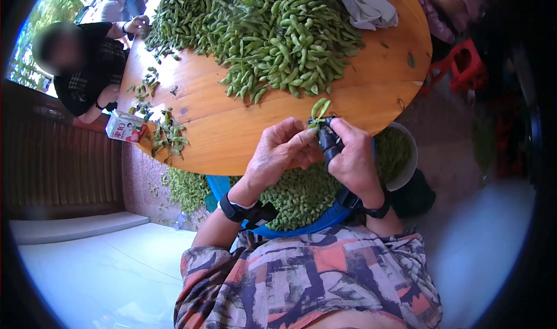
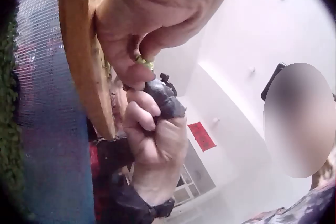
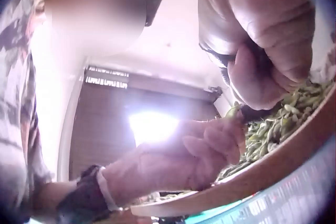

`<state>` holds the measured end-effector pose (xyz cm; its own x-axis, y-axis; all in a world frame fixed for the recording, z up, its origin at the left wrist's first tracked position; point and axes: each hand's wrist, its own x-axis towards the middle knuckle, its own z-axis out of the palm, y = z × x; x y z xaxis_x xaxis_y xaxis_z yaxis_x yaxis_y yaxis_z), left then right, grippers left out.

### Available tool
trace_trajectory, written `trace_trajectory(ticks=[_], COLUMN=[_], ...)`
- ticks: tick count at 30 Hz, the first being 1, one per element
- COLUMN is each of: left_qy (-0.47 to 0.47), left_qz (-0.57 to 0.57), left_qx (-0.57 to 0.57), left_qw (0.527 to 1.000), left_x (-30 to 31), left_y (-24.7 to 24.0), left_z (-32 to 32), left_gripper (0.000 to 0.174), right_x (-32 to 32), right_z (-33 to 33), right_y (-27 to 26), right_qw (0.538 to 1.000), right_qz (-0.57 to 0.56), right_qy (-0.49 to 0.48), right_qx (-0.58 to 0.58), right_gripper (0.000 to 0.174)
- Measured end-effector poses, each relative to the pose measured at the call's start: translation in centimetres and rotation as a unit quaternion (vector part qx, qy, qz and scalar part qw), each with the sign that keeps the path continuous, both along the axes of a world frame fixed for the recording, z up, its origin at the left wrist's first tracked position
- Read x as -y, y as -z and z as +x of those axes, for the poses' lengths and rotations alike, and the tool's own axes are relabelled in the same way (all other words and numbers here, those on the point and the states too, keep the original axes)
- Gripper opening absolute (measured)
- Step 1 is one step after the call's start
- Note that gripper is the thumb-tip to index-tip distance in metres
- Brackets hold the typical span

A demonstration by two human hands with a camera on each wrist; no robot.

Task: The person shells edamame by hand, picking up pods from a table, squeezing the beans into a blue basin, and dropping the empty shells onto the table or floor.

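Observation:
My left hand [image 1: 278,152] pinches a green soybean pod [image 1: 319,108] between thumb and fingers, over the table's near edge. Fingers curled, my right hand [image 1: 357,158] grips a small black tool [image 1: 329,144] whose end meets the pod. In the left wrist view the tool's dark, wrapped-looking body [image 2: 167,100] shows in the right fist; its exact kind I cannot tell. Beneath both hands, a blue basin [image 1: 313,229] holds many loose pods [image 1: 301,198]. A big heap of pods [image 1: 278,39] covers the far part of the table.
On the round wooden table [image 1: 232,140] lie a grey cloth [image 1: 368,7], a juice carton [image 1: 123,127] and scattered stems with pods [image 1: 169,133]. Another person [image 1: 93,62] sits at the left. A pale bucket [image 1: 413,155] and a red stool [image 1: 467,68] stand at the right.

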<state>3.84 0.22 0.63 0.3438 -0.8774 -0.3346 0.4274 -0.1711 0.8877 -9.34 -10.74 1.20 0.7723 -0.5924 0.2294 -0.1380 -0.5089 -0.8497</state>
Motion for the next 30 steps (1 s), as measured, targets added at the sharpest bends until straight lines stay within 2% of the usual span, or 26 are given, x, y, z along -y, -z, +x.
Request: trace_trajectory(ticks=[1, 4, 6, 9, 12, 16, 19, 22, 24, 26, 27, 28, 30], left_qy=[0.006, -0.035, -0.014, -0.006, -0.031, -0.024, -0.027, -0.025, -0.037, -0.019, -0.002, -0.001, 0.034], left_qz=[-0.009, -0.022, -0.062, -0.147, -0.144, -0.127, -0.101, -0.111, -0.126, -0.133, -0.139, -0.137, -0.107], left_qx=[-0.001, -0.048, -0.055, -0.18, -0.175, -0.154, -0.158, -0.133, -0.129, -0.136, -0.142, -0.143, -0.025], left_qw=[1.0, 0.998, 0.996, 0.973, 0.974, 0.98, 0.982, 0.985, 0.983, 0.982, 0.98, 0.98, 0.993], left_x=[-0.1, -0.4, -0.8, -1.1, -1.0, -1.5, -1.6, -1.6, -1.5, -1.7, -1.8, -2.0, -2.4], left_y=[0.4, 0.3, 1.7, 2.3, 2.2, 2.3, 1.9, 1.3, 1.6, 2.1, 2.0, 1.7, 0.4], left_z=[0.1, -0.7, -0.5, -1.0, -1.6, -1.2, -1.5, -1.7, -1.8, -1.4, -1.4, -1.6, -2.1], left_gripper=[0.021, 0.022, 0.025, 0.024, 0.023, 0.022, 0.018, 0.017, 0.017, 0.018, 0.019, 0.019, 0.02], right_x=[-0.3, -1.6, -2.4, -2.4, -2.9, -3.1, -1.9, -1.8, -1.5, -1.2, -1.1, -0.9, -0.2], right_z=[0.1, 0.0, 0.4, 0.6, 0.4, 0.4, 0.3, 0.3, 0.3, 0.0, -0.3, -0.7, -1.9], right_y=[0.1, 0.0, 0.0, 0.4, 0.4, 0.1, -0.6, -0.6, -1.1, -1.6, -2.1, -2.2, -2.1], right_qw=[0.995, 0.987, 0.986, 0.982, 0.984, 0.981, 0.993, 0.995, 0.993, 0.991, 0.98, 0.98, 0.975], right_qz=[-0.103, -0.157, -0.156, -0.175, -0.172, -0.187, -0.112, -0.084, -0.108, 0.12, 0.192, 0.193, 0.21], right_qy=[0.011, 0.012, 0.031, 0.032, 0.013, -0.002, -0.002, -0.005, -0.004, -0.026, -0.024, -0.022, -0.047], right_qx=[0.001, 0.021, 0.048, 0.067, 0.032, 0.05, 0.032, 0.044, 0.056, 0.055, 0.052, 0.051, 0.053], right_gripper=[0.021, 0.031, 0.026, 0.031, 0.037, 0.034, 0.024, 0.022, 0.02, 0.017, 0.017, 0.017, 0.02])
